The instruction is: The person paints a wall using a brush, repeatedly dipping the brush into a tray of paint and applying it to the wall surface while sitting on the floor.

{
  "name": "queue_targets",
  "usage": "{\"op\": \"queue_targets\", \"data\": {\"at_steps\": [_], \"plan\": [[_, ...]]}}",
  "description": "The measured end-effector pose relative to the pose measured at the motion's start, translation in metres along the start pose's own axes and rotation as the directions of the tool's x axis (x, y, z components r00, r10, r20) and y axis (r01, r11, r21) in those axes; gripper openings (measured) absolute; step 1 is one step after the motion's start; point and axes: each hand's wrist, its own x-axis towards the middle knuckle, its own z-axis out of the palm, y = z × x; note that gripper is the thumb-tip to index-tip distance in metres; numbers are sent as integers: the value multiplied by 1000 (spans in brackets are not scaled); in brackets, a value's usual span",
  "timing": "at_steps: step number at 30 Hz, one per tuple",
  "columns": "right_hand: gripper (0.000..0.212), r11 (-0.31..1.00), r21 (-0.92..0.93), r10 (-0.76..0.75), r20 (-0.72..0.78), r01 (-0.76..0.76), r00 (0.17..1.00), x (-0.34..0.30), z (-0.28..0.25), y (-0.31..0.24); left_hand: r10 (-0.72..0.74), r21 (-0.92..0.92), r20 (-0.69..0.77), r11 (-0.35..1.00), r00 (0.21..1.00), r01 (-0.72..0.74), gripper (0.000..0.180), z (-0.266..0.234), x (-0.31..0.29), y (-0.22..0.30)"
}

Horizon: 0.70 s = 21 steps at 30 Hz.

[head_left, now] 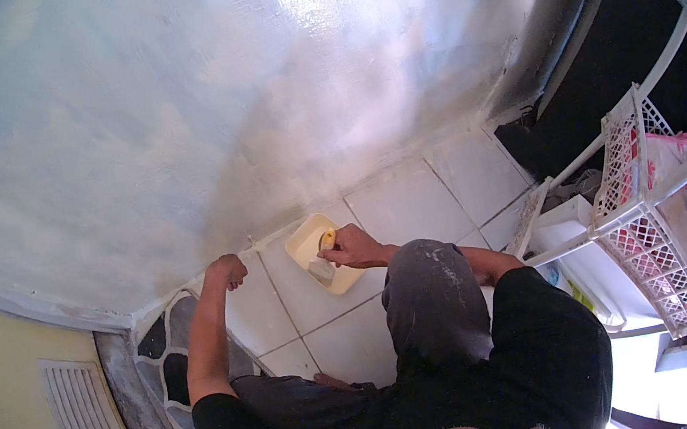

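My right hand (pixel 354 249) is closed around the yellow handle of a putty knife (pixel 328 239), whose blade reaches down into a shallow cream-coloured tray (pixel 303 240). Some whitish paste (pixel 322 270) seems to lie in the tray near the blade; it is too small to make out well. The tray rests on the tiled floor close to the wall. Off to the left, my left hand (pixel 229 271) is curled into a loose fist near the foot of the wall, with no object showing in it.
A pale blue-white wall (pixel 194 121) with a glossy patch fills the far side. White floor tiles (pixel 405 205) run along it. On the right stands a white plastic rack (pixel 651 256) holding bags. At left are a vent grille (pixel 89 421) and a patterned floor patch (pixel 183 319).
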Motion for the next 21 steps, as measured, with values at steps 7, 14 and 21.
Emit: {"op": "queue_targets", "data": {"at_steps": [7,14,21], "plan": [[14,865,501,151,-275,7,949,4,-67,-11,26,-3,-1,1000,1000,-26,26,4,4,-6],[21,761,176,-247,-811,624,530,21,-211,-138,56,11,15,998,998,-56,25,8,8,-4],[19,580,11,-465,-816,814,343,72,-247,-238,78,-23,-49,997,996,-79,26,7,-4,5]]}}
